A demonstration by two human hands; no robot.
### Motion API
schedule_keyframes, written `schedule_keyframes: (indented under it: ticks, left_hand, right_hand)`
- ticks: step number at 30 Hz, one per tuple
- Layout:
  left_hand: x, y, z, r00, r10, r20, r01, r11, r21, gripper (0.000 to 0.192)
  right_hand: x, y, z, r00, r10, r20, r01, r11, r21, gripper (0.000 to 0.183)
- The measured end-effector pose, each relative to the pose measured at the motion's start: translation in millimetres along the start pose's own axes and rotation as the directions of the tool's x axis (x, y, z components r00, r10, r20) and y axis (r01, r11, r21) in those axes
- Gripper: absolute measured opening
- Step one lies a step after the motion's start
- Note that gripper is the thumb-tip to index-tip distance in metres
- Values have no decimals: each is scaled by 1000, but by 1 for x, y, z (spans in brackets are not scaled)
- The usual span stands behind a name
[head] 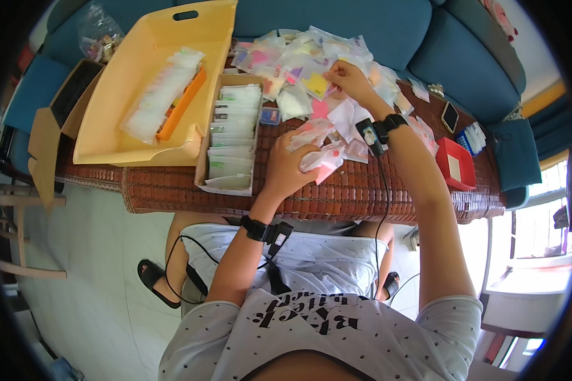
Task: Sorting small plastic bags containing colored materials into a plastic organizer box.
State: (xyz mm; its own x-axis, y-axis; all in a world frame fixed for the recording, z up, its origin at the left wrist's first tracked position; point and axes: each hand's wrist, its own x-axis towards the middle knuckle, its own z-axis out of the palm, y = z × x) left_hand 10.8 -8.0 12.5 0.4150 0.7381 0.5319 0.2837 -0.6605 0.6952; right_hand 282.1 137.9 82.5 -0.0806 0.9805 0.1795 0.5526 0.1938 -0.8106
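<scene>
My left hand (290,166) is closed around a bunch of small clear plastic bags (325,161) with pink and red contents, just above the front of the mat-covered table. Farther out, my right hand (352,82) pinches the edge of a small clear bag with yellow contents (315,85). Beneath and behind it spreads a loose pile of similar bags (291,47) in white, pink, purple and yellow. A white-filled bag (294,103) lies between the two hands, beside a small blue box (270,116). Both wrists wear black straps with cabled devices.
Left of my left hand stands a long cardboard box (255,157) of upright packets. Beyond it, a yellow plastic bin (109,109) holds packets and an orange tray (183,105). At right are a red box (467,166), a blue basket (474,138) and a phone (450,117).
</scene>
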Motion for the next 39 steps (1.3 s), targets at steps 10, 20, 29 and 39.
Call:
schedule_keyframes:
  ticks: [10,20,29,39]
  left_hand:
    - [-2,2,10,997,40,-71,-35,997,66,44]
    - [-18,25,23,997,32,-76,-27,997,73,42]
    - [-15,5,21,986,59,-154,-62,998,-17,41]
    - [0,-4,9,999,23,-37,-27,994,-107,41]
  right_hand:
    - [-169,7,-49,928,82,-363,68,922,381,15]
    - [-249,58,-98,528,241,-814,-212,966,148,24]
    - [-216,42,-30,869,19,-495,-98,986,-134,23]
    - [-57,48,-60,933,-27,-360,-70,965,-253,39]
